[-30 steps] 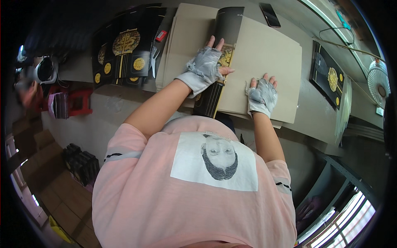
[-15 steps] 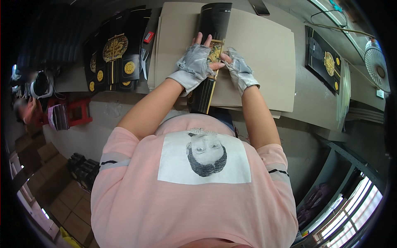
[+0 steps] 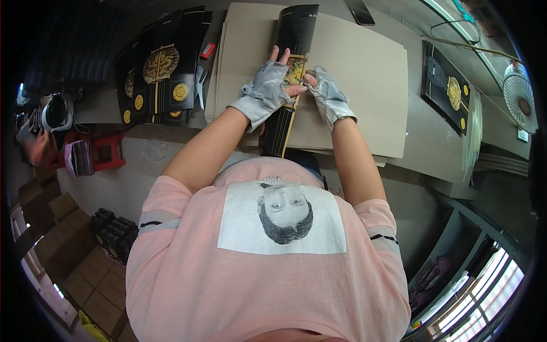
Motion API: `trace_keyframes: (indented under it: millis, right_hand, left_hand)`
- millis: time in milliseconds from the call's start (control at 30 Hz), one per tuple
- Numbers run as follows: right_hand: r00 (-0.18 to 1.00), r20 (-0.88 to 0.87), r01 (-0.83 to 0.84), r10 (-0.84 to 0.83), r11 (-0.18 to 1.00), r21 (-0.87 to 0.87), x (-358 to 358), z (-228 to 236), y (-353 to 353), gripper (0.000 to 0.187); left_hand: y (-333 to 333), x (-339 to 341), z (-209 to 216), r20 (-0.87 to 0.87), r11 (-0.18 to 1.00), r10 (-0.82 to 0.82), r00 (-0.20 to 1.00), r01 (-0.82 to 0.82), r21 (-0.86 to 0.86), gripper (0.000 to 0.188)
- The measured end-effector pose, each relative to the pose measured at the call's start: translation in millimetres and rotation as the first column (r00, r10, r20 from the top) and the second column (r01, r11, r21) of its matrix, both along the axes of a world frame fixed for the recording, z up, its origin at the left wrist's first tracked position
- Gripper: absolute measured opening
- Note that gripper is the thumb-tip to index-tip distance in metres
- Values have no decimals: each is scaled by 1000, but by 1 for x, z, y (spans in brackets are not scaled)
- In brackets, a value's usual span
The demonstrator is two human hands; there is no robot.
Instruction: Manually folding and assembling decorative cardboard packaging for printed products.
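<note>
A narrow, folded black printed carton (image 3: pixel 297 28) with gold trim and a patterned gold panel lies lengthwise on a pile of grey-beige cardboard sheets (image 3: pixel 359 74). Its near end reaches my waist. My left hand (image 3: pixel 266 85), in a worn grey fingerless glove, rests across the carton's middle. Its fingers are stretched out and its thumb points right over the gold panel. At the carton's right edge is my right hand (image 3: pixel 329 94), gloved alike, with its thumb and bent fingers closed at the edge. The undersides of its fingers are hidden.
Black-and-gold printed cartons (image 3: pixel 165 68) lie at the left, beside scissors (image 3: pixel 200 85) and a small red box (image 3: pixel 207 51). More cartons (image 3: pixel 447 85) lie right, near a fan (image 3: pixel 519 97). A phone (image 3: pixel 360 11) is at the back. Another person's arm (image 3: pixel 40 147) shows far left.
Both hands stay at almost the same place on the carton. The view has shifted very slightly. At the far left, the other person's arm has moved.
</note>
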State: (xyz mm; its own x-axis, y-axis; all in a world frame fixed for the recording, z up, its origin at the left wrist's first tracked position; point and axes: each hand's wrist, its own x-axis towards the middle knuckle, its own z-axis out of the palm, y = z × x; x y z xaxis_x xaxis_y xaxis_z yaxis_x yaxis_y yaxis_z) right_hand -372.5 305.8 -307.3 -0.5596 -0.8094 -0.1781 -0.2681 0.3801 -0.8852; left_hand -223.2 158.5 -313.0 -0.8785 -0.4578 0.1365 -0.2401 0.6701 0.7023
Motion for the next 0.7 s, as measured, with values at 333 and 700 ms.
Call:
trace_keyframes:
  millis: [333,700]
  right_hand:
    - [997,37,66,-68,997,50,-3,-15,-8,70]
    - [979,189,79,-78,997,2,-7,-23,-2,59]
  left_hand:
    - [-47,23,7,-51,853,-41,998,61,518,114]
    - [-29,23,34,283,823,-37,958,190,-536,74]
